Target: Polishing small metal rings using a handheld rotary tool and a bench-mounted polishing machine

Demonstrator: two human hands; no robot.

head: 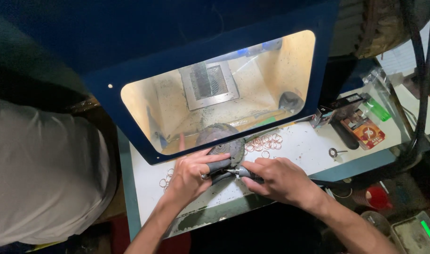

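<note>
- left hand (pixel 192 173) is clamped on a dark grip (pixel 218 165), just in front of the blue hood (pixel 210 61).
- right hand (pixel 277 178) is closed around the rotary tool (pixel 245 173), beside it.
- copper rings (pixel 264 142) lie under the hood's rim.

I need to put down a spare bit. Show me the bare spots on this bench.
Free: the white bench between the rings and the small disc. Crowded: around both hands, left hand and right hand on the rotary tool, and the right end by the boxes.
</note>
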